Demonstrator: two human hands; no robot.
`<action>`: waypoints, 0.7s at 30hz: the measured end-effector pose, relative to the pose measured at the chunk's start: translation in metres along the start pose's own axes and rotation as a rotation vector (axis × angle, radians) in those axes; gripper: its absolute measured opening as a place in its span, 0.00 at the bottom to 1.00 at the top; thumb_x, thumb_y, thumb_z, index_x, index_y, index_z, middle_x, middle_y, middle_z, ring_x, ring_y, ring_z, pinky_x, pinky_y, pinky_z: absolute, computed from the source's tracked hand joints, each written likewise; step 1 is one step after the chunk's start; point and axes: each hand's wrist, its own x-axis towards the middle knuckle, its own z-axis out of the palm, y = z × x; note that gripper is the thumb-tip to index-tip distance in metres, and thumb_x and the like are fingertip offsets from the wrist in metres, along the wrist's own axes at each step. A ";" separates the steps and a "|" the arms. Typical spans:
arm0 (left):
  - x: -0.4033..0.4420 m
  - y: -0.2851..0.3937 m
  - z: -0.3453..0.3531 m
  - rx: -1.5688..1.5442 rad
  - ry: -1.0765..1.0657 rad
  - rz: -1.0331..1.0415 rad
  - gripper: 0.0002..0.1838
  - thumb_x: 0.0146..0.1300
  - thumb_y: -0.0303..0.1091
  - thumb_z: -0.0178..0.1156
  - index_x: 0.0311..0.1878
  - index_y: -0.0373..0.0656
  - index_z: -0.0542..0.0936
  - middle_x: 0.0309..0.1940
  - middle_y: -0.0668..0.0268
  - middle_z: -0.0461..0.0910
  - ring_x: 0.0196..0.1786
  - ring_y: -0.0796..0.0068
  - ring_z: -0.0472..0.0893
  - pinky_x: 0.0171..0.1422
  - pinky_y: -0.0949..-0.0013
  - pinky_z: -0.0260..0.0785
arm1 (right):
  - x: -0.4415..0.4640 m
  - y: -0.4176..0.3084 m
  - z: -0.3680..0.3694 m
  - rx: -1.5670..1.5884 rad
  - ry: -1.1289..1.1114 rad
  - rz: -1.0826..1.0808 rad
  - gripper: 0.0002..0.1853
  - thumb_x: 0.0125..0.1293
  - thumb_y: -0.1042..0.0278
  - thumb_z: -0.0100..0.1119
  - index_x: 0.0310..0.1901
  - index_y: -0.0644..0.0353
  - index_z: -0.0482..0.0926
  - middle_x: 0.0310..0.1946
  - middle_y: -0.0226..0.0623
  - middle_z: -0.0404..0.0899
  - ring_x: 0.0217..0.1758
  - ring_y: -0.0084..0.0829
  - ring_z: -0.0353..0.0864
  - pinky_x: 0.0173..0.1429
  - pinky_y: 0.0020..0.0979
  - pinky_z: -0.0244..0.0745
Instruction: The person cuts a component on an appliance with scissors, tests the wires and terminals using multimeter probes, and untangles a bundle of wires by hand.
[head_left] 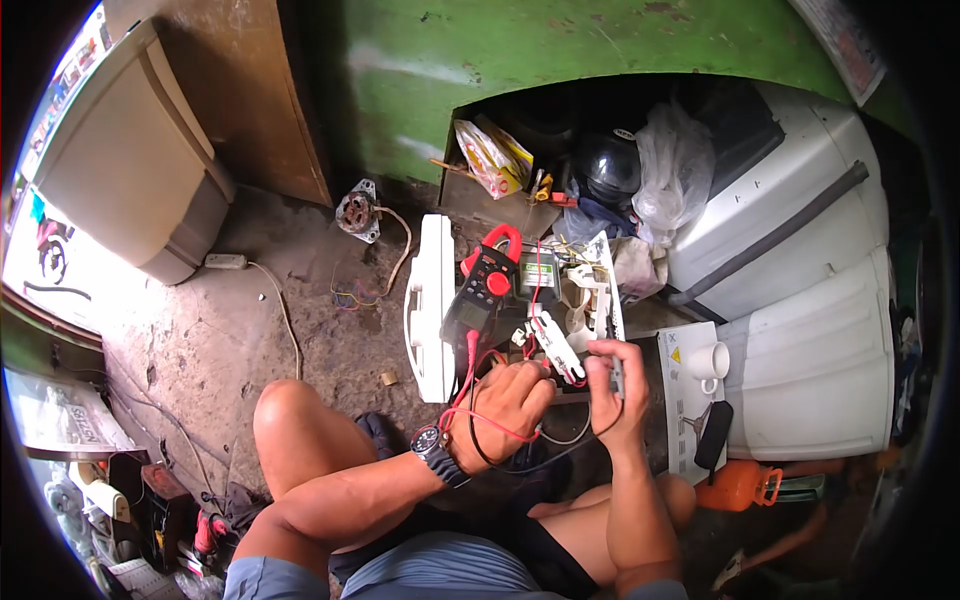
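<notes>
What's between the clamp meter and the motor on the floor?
Head view: the white panel beside the clamp meter, then a beige cable looping from the motor, over floor.

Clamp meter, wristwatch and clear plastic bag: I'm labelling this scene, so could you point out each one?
Clamp meter (482, 288): head view, middle of its dark body, beside the red dial.
Wristwatch (428, 441): head view, on its dial.
Clear plastic bag (673, 170): head view, crumpled middle.
</notes>
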 end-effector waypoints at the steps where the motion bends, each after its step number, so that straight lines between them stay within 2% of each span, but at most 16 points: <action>1: 0.000 0.000 0.000 0.006 0.000 0.001 0.19 0.59 0.24 0.67 0.55 0.37 0.81 0.56 0.54 0.83 0.50 0.51 0.86 0.53 0.53 0.81 | 0.003 -0.002 0.002 -0.023 -0.057 0.008 0.11 0.77 0.73 0.69 0.55 0.65 0.81 0.44 0.47 0.91 0.44 0.37 0.92 0.51 0.37 0.85; 2: -0.001 -0.001 0.001 0.013 0.001 0.001 0.19 0.58 0.25 0.68 0.54 0.37 0.82 0.56 0.54 0.83 0.50 0.51 0.86 0.54 0.53 0.81 | 0.004 -0.003 0.003 0.001 -0.092 0.011 0.13 0.74 0.75 0.71 0.56 0.65 0.81 0.45 0.46 0.92 0.44 0.37 0.93 0.51 0.37 0.87; 6: -0.001 0.000 -0.001 0.023 -0.025 -0.009 0.19 0.58 0.25 0.67 0.55 0.38 0.83 0.57 0.54 0.84 0.54 0.51 0.87 0.56 0.54 0.82 | 0.005 0.001 0.006 0.052 -0.139 0.056 0.14 0.72 0.81 0.70 0.56 0.66 0.80 0.44 0.45 0.92 0.43 0.35 0.95 0.49 0.33 0.88; 10: -0.001 0.000 0.000 0.027 -0.038 -0.011 0.19 0.58 0.25 0.67 0.55 0.38 0.83 0.57 0.54 0.84 0.55 0.52 0.87 0.56 0.55 0.82 | 0.005 -0.007 0.006 0.057 -0.128 0.107 0.13 0.73 0.81 0.69 0.56 0.66 0.80 0.43 0.44 0.93 0.43 0.33 0.95 0.48 0.33 0.88; 15: -0.001 -0.001 0.000 0.036 -0.035 -0.003 0.18 0.60 0.25 0.67 0.54 0.38 0.83 0.57 0.54 0.84 0.58 0.54 0.87 0.58 0.56 0.81 | 0.001 -0.004 0.006 0.021 -0.095 0.061 0.12 0.73 0.81 0.69 0.55 0.66 0.81 0.41 0.43 0.92 0.40 0.31 0.94 0.46 0.33 0.87; 21: 0.001 0.000 -0.001 0.033 -0.032 0.014 0.14 0.61 0.26 0.67 0.51 0.38 0.82 0.59 0.54 0.85 0.58 0.56 0.88 0.57 0.57 0.80 | -0.006 0.009 0.008 0.109 -0.048 0.073 0.13 0.72 0.81 0.69 0.55 0.65 0.82 0.42 0.43 0.91 0.41 0.31 0.92 0.49 0.34 0.86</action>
